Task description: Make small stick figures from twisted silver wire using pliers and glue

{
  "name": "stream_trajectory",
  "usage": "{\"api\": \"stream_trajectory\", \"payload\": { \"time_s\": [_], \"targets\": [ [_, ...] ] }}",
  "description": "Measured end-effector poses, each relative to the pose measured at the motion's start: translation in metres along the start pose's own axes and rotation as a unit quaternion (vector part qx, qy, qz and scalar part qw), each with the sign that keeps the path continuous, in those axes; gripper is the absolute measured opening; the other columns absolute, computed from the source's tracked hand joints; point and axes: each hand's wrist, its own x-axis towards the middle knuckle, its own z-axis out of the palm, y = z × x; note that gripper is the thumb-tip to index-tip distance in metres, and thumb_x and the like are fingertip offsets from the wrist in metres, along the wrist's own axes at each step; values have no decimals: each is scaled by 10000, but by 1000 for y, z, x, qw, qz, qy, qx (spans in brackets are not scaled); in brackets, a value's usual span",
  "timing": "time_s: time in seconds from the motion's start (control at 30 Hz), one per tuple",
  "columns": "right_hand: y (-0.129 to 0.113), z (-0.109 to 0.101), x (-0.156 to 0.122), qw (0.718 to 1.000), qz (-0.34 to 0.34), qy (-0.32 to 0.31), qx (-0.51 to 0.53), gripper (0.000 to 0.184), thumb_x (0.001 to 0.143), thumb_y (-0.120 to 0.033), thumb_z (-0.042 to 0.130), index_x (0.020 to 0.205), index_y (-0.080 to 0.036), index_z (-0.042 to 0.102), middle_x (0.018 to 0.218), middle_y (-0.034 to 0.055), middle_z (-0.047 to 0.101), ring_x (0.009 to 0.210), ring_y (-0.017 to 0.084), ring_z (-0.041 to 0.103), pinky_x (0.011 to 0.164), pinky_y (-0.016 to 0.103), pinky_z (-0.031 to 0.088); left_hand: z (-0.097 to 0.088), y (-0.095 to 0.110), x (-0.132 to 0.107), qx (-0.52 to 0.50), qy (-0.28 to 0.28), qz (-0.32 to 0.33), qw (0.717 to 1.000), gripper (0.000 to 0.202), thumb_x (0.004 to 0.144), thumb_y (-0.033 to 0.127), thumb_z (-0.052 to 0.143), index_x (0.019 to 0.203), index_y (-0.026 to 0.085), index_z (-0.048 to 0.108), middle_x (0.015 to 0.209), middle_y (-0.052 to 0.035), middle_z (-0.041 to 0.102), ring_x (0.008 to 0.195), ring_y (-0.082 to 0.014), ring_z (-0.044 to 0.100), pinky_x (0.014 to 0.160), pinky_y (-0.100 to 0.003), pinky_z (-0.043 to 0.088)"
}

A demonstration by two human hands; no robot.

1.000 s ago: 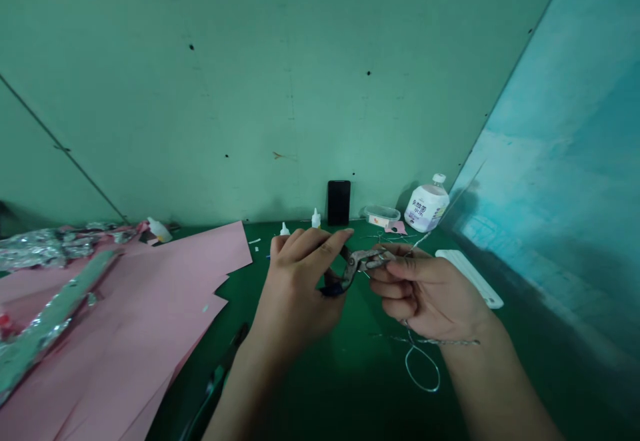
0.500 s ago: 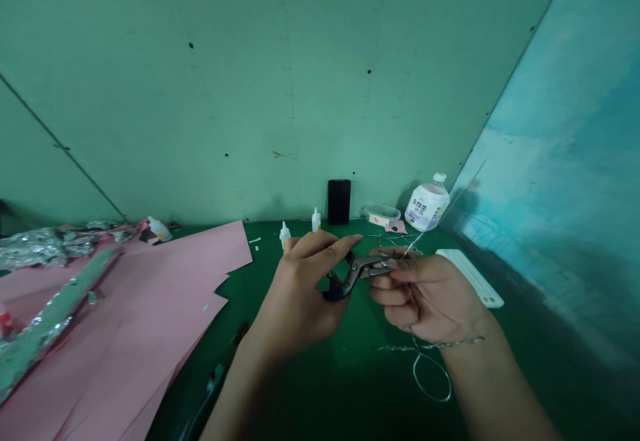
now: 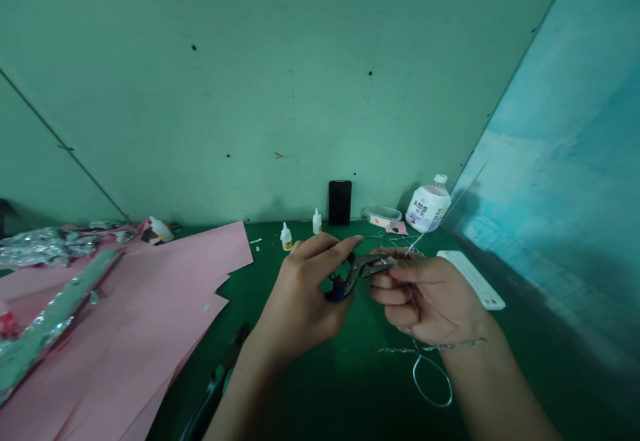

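My left hand (image 3: 313,288) is closed around the handles of small pliers (image 3: 357,274), whose jaws point right. The jaw tips meet a wire at the fingertips of my right hand (image 3: 423,291). That hand is closed, thumb pressed on the fingers, pinching a silvery wire (image 3: 433,391). Below the palm the wire shows a twisted bar lying crosswise and a round loop hanging down. A further straight length runs up and to the right from the fingers. The exact spot where jaws and wire meet is partly hidden by my right thumb.
Pink sheets (image 3: 125,314) and a foil-covered strip (image 3: 55,321) lie on the left. At the back stand two glue bottles (image 3: 287,237), a black phone (image 3: 339,202), a clear tub (image 3: 383,216) and a white bottle (image 3: 428,206). A white power strip (image 3: 470,280) sits right; a dark tool (image 3: 215,381) lies by my left forearm.
The plier jaws have opened slightly at the wire near my right fingertips. Both hands otherwise stay nearly in place; the whole view has shifted very slightly.
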Motion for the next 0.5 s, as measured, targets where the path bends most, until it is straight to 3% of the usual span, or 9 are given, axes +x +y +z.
{"api": "stream_trajectory", "payload": {
  "time_s": [0.17,0.3,0.4,0.5],
  "targets": [
    [2,0,1,999,-16,20,-20,269,645,-221,811,672,-182,546,556,-92,295,458,28,130,343,123,109,1,0,0,1,8,1,1000,532,740,36,537,1256,137,619,1003,-81,626,869,-171,608,745,-325,518],
    [5,6,3,987,-106,80,-90,250,642,-246,809,705,-194,573,550,-93,295,467,44,152,349,149,119,3,1,0,-4,17,-6,1000,499,745,34,527,1224,115,638,978,-83,637,841,-154,620,710,-282,518],
    [10,12,7,959,-202,128,-154,217,688,-304,780,716,-193,595,521,-95,309,442,48,193,348,168,152,7,4,2,-8,32,-21,999,501,735,20,513,1209,111,649,956,-81,648,818,-144,627,683,-256,513],
    [15,12,8,912,-288,195,-216,224,734,-358,753,732,-188,608,537,-78,391,422,48,283,354,181,210,13,7,4,-11,49,-42,998,469,741,18,500,1166,116,673,903,-73,654,782,-143,625,664,-253,504]
  ]
}}
